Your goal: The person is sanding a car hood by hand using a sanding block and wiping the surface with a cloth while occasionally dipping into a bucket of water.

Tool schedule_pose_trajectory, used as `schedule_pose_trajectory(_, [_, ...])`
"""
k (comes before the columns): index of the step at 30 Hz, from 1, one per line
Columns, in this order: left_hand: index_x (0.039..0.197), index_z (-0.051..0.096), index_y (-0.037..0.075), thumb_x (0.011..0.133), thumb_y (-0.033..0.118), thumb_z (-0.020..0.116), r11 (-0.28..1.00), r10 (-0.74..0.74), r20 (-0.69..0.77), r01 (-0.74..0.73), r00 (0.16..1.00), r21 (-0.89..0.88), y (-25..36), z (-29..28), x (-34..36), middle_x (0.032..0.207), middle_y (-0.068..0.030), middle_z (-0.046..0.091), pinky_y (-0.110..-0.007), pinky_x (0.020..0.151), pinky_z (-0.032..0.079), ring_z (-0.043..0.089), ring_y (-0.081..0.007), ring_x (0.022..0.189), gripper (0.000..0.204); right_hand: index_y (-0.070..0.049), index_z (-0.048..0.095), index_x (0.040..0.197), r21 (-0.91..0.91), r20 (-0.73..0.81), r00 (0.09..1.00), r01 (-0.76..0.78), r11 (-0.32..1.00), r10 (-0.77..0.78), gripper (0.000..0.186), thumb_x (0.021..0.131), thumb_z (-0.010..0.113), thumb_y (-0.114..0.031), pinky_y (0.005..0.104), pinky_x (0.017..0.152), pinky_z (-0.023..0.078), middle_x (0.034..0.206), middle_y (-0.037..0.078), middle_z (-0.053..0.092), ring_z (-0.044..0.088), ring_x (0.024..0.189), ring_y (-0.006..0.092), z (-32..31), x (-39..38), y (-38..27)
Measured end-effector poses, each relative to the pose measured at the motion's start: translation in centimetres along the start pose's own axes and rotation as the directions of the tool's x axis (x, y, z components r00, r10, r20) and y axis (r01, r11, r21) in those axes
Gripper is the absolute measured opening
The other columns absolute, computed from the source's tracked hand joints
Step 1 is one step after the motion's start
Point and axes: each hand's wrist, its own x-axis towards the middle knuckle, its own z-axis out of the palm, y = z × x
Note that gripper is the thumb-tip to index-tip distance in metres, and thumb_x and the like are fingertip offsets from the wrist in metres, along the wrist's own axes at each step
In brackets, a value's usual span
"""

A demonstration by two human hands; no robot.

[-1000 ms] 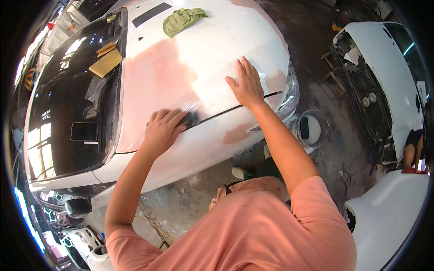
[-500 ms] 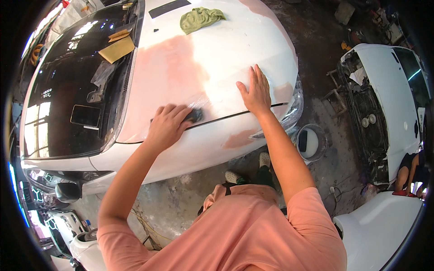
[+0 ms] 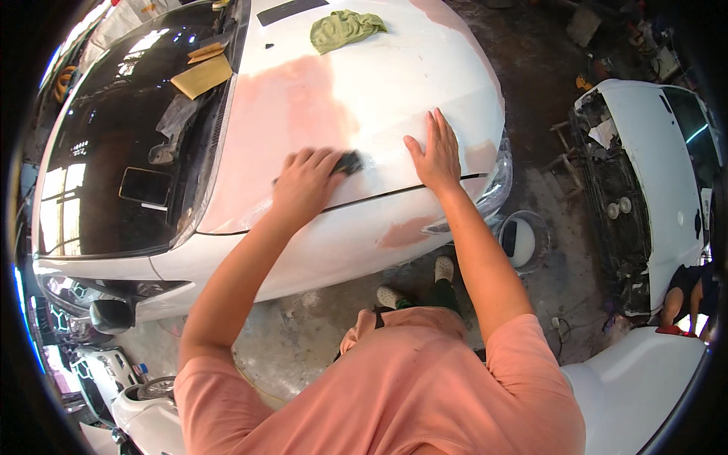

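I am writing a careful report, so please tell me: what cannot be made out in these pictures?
In the head view:
Dark block: underside hidden against the white hood, rear end by the blurred left hand.
Hood: far side cut off by the top edge.
Bucket: bottom hidden by whitish contents.
Person at right: partly cut off by the dark fisheye rim.

Left fingers (image 3: 324, 157) hold a dark pad (image 3: 350, 163) on the white hood (image 3: 390, 87).

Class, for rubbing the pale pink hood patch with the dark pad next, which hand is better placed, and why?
Left, probably: the left hand holds the dark pad at the edge of the pale pink patch on the white hood. The right hand lies flat, farther away.
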Motion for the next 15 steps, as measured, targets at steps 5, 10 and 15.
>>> schedule_pose_trajectory(5, [0.131,0.067,0.007,0.096,0.027,0.072,1.0,0.014,0.002,-0.014,1.0,0.005,-1.0,-1.1,-2.8,0.13,-0.0072,0.069,-0.046,0.104,0.046,0.062,-0.0294,0.119,0.04,0.004,0.039,0.158,-0.006,-0.008,0.999,-0.037,0.999,0.036,0.079,0.104,0.059,-0.051,0.0504,0.13,0.022,0.17,0.025,0.03,0.03,0.156,0.0415,-0.1,-0.2,0.9])
schedule_pose_trajectory(10, [0.126,0.069,0.007,0.096,0.028,0.071,1.0,-0.008,-0.006,0.008,1.0,0.01,-2.8,-2.8,-5.5,0.127,-0.0055,0.071,-0.046,0.1,0.048,0.063,-0.0283,0.116,0.037,0.005,0.04,0.158,-0.008,-0.022,1.0,-0.021,1.0,0.021,0.081,0.104,0.059,-0.052,0.0507,0.129,0.024,0.168,0.026,0.032,0.031,0.156,0.0419,-0.2,0.1,0.6])
schedule_pose_trajectory(15, [0.127,0.069,0.007,0.094,0.028,0.072,1.0,0.018,-0.07,-0.017,0.997,0.016,0.3,0.9,1.1,0.125,-0.0066,0.071,-0.044,0.1,0.048,0.063,-0.0287,0.114,0.039,0.002,0.037,0.159,-0.013,-0.047,0.999,0.02,1.0,-0.021,0.081,0.103,0.063,-0.05,0.05,0.127,0.027,0.168,0.025,0.033,0.033,0.154,0.0419,0.1,0.1,0.5])
